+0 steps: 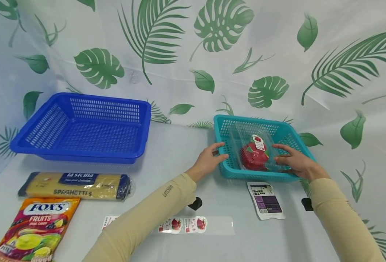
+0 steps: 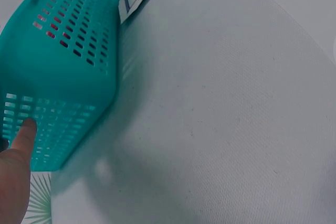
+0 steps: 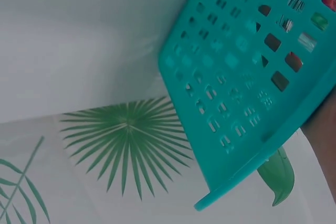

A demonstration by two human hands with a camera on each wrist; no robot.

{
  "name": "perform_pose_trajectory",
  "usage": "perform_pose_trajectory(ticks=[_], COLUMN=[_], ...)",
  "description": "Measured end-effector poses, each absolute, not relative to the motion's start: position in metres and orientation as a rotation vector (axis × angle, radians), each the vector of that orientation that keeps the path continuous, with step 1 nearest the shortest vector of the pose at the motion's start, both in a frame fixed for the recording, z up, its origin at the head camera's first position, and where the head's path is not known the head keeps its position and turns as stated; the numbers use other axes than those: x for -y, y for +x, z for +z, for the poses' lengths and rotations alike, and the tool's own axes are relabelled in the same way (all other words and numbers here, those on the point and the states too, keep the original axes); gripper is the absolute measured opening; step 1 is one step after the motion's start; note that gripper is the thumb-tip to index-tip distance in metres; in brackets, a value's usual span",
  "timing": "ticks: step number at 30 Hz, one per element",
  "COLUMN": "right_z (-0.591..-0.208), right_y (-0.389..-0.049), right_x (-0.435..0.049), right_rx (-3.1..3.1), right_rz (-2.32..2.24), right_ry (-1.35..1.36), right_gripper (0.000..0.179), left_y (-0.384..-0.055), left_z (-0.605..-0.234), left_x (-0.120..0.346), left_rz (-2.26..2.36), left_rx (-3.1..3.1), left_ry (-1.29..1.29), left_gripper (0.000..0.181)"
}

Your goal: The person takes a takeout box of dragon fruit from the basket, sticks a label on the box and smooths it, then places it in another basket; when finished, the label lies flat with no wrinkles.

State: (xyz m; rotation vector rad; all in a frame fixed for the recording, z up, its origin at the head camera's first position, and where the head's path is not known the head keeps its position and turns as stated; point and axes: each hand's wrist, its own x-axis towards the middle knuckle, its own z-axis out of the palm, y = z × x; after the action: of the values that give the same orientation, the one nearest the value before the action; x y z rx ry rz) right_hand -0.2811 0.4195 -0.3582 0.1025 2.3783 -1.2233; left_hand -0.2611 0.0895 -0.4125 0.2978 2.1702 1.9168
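In the head view a teal plastic basket point(image 1: 227, 171) holds a clear plastic box point(image 1: 233, 140) with a red dragon fruit point(image 1: 253, 158) inside and a fruit sticker point(image 1: 258, 142) on its lid. My left hand point(image 1: 207, 160) is at the basket's left wall, thumb and forefinger spread. One straight fingertip meets the perforated side in the left wrist view. Over the basket's right front part reaches my right hand point(image 1: 294, 162), its fingers spread at the box's right edge. The right wrist view mostly shows the basket's outer wall point(image 3: 231, 77), which hides that hand's fingers.
An empty blue basket point(image 1: 81, 156) stands at the left. In front of it lie a spaghetti pack point(image 1: 75, 185) and a bag of Fox's candy point(image 1: 35, 229). A white-and-purple packet point(image 1: 266, 201) lies before the teal basket, and a sticker strip point(image 1: 217, 225) partly under my left sleeve.
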Motion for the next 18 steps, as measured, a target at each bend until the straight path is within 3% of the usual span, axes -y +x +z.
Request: perform_pose_trajectory(ticks=[18], right_z=[-0.3611], right_y=[-0.2802], right_x=[-0.4200], right_rx=[-2.379], right_rz=[-1.252], right_ry=[0.116], right_gripper=[0.071], left_y=[-0.2608], left_z=[-0.4132], left_x=[-0.0885], left_rz=[1.909], left_rx=[-2.183], left_ry=[0.320], left_gripper=[0.053])
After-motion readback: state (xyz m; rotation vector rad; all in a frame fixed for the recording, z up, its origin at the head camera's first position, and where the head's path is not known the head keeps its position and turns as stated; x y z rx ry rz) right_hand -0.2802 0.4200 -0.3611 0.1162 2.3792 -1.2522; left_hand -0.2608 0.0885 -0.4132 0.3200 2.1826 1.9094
